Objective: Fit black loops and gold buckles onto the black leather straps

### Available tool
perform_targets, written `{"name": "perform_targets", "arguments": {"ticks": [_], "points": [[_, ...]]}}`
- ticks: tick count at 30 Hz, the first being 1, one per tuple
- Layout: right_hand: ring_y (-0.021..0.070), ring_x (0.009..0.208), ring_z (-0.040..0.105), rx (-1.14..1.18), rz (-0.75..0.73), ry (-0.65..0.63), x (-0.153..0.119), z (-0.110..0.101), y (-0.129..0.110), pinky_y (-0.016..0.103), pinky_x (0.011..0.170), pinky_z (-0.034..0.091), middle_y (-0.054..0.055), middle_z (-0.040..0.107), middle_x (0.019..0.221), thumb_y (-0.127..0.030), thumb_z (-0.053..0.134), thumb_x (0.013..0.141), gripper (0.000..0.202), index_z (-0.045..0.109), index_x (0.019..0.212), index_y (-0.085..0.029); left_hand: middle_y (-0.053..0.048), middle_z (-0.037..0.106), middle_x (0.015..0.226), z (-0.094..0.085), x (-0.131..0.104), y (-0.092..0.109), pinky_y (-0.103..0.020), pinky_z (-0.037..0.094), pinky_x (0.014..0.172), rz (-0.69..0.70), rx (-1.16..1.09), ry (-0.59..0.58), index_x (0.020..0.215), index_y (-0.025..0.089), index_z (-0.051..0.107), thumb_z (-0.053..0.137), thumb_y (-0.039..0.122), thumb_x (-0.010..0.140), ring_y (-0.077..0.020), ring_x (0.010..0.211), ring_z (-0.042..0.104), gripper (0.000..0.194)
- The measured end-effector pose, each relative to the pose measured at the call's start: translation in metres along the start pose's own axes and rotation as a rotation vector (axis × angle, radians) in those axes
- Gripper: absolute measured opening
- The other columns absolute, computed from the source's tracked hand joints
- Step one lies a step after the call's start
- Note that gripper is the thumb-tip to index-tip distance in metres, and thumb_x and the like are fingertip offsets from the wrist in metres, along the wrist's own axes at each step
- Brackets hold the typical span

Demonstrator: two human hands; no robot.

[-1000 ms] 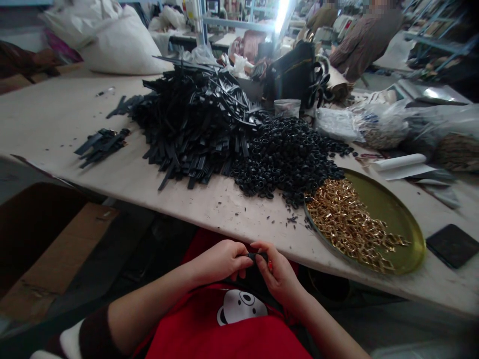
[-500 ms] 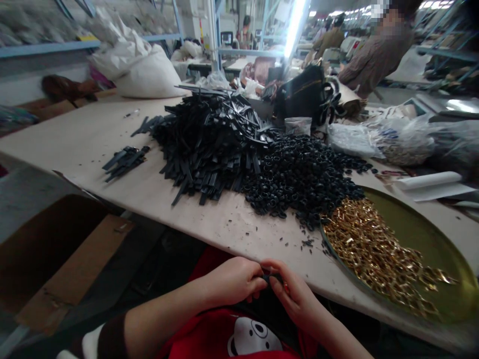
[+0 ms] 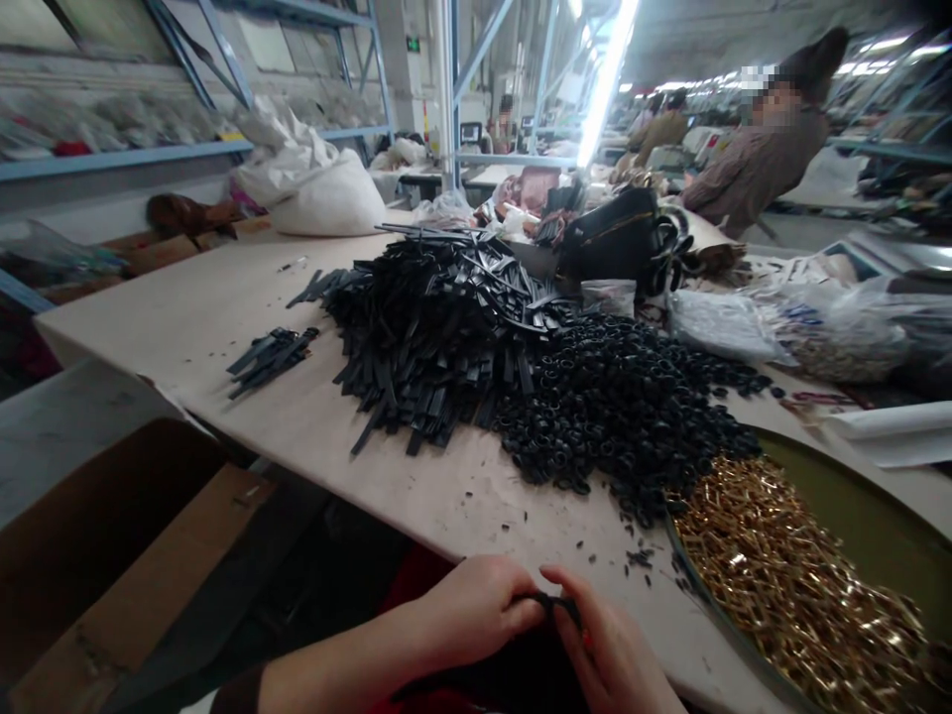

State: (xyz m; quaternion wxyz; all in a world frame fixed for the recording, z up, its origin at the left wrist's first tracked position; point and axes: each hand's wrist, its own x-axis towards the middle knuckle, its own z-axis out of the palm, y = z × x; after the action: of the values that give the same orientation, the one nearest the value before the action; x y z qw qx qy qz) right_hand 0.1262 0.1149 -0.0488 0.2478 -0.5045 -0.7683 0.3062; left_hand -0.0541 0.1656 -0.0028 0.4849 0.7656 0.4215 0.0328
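My left hand and my right hand meet at the table's front edge, low in the view. Both are closed on a small black strap that spans the gap between their fingertips. Fingers hide most of it, and a spot of orange-red shows by my right fingers. Beyond my hands lies a big heap of black strap pieces. To its right spreads a pile of small black loops. Gold metal buckles fill part of a round tray on the right.
A small bunch of straps lies left of the heap on the table. Behind stand a white sack, a black bag and plastic packets. A cardboard box sits below left. A person is at the back right.
The view has tilted up, so the table and piles sit lower and further right in the picture. Both hands still hold the black strap, their fingers slightly shifted.
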Motion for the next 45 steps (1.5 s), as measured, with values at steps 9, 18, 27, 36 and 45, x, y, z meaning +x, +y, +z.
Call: {"name": "perform_targets", "arguments": {"ticks": [9, 18, 27, 36, 45], "points": [[0.015, 0.077, 0.062, 0.159, 0.089, -0.063, 0.013, -0.015, -0.012, 0.025, 0.067, 0.05, 0.004, 0.064, 0.086, -0.025, 0.034, 0.089, 0.027, 0.044, 0.113, -0.024, 0.002, 0.057, 0.056, -0.009, 0.002, -0.002, -0.017, 0.033, 0.047, -0.017, -0.221, -0.073, 0.07, 0.015, 0.061, 0.045, 0.024, 0.078, -0.0096, 0.052, 0.052, 0.021], [0.0131, 0.052, 0.052, 0.015, 0.184, 0.188, 0.021, -0.023, -0.026, 0.023, 0.05, 0.04, -0.001, 0.055, 0.062, -0.031, 0.039, 0.087, 0.016, 0.046, 0.092, -0.018, -0.001, 0.061, 0.073, -0.025, 0.002, 0.017, -0.021, 0.036, 0.06, 0.075, 0.18, 0.168, 0.077, 0.016, 0.061, 0.042, 0.028, 0.086, -0.0136, 0.069, 0.054, 0.024], [0.0154, 0.059, 0.052, -0.173, -0.018, 0.04, 0.004, -0.035, -0.05, 0.025, 0.053, 0.036, 0.003, 0.057, 0.068, -0.025, 0.036, 0.086, 0.011, 0.046, 0.088, -0.019, -0.001, 0.063, 0.072, -0.009, -0.026, 0.024, -0.021, 0.036, 0.059, 0.153, 0.259, 0.171, 0.075, 0.016, 0.061, 0.046, 0.026, 0.085, -0.014, 0.068, 0.055, 0.02], [0.0087, 0.053, 0.032, 0.643, 0.211, -0.059, -0.028, -0.022, -0.079, 0.021, 0.047, 0.026, -0.005, 0.034, 0.062, -0.042, 0.042, 0.086, 0.02, 0.041, 0.087, -0.022, -0.001, 0.062, 0.067, -0.029, -0.076, 0.036, -0.019, 0.04, 0.056, 0.126, -0.354, -0.222, 0.08, 0.014, 0.062, 0.035, 0.039, 0.088, -0.0108, 0.059, 0.054, 0.038], [0.0069, 0.052, 0.024, 0.843, 0.244, -0.099, -0.052, -0.018, -0.094, 0.021, 0.045, 0.017, -0.007, 0.028, 0.06, -0.044, 0.047, 0.084, 0.024, 0.041, 0.084, -0.02, 0.001, 0.062, 0.068, -0.005, -0.09, 0.041, -0.016, 0.038, 0.052, 0.152, -0.314, -0.028, 0.08, 0.014, 0.064, 0.053, 0.031, 0.076, -0.0093, 0.059, 0.052, 0.02]]}}
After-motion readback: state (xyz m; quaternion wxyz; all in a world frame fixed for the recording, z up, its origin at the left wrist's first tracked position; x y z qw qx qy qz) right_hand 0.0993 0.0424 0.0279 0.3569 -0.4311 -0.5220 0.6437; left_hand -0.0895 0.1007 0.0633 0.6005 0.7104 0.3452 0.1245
